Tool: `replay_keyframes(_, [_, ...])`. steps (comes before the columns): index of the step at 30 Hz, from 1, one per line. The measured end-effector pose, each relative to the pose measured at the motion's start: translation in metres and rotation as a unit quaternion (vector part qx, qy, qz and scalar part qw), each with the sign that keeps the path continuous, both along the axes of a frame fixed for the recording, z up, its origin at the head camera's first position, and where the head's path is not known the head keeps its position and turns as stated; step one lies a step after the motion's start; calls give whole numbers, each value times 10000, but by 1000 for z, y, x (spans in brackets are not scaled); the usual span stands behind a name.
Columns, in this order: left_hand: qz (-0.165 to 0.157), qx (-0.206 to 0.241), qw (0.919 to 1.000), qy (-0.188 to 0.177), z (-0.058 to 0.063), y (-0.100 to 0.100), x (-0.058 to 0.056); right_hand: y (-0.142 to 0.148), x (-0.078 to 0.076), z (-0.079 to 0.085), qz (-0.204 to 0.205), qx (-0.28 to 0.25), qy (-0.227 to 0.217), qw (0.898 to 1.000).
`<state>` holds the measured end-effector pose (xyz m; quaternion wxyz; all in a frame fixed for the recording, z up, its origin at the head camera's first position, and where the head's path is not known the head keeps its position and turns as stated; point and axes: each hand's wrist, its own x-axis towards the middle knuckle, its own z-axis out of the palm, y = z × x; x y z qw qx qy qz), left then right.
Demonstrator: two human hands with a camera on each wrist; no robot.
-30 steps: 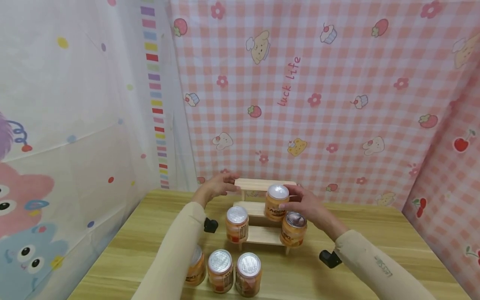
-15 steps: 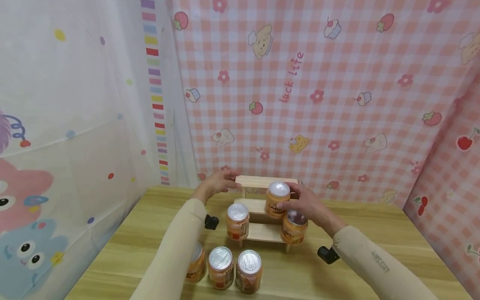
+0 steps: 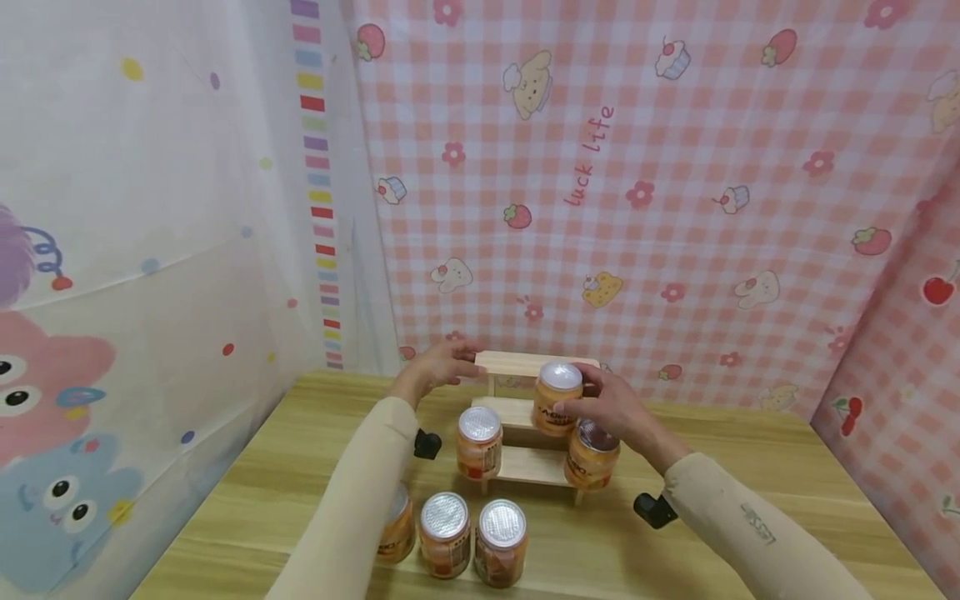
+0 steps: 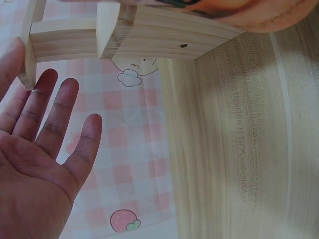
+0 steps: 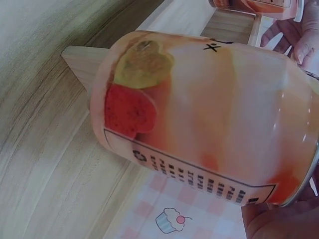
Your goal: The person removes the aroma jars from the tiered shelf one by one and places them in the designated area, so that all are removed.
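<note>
The right grip (image 3: 613,412) held a can (image 3: 557,396) above two cans (image 3: 479,448) on the shelf (image 3: 532,464), three cans (image 3: 446,542) waited below, and the left grip (image 3: 437,368) was wide.

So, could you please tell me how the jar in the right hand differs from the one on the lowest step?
The right hand grips the held jar; no hand touches the lower jar.
The held jar is up at the middle step; the lower jar stands on the lowest step.
In the head view, the held jar shows dark lettering; the lower jar, at the left, shows a red patch.
Both have silvery tops.
</note>
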<state>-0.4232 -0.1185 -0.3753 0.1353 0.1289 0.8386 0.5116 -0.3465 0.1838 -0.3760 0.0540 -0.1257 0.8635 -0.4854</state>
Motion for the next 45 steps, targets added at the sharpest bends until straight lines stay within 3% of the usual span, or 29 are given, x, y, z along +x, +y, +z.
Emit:
replay_keyframes(8, [32, -61, 10000, -37, 3, 3, 4, -3, -1, 5, -33, -200, 113, 9997])
replay_keyframes(22, [90, -103, 9999, -61, 6, 4, 3, -12, 9, 37, -8, -576, 456, 9973])
replay_keyframes(36, [151, -96, 9998, -114, 7, 3, 5, -17, 41, 62, 17, -803, 816, 9934])
replay_keyframes(45, [128, -98, 9998, -116, 7, 4, 5, -17, 67, 57, 35, -673, 844, 9941])
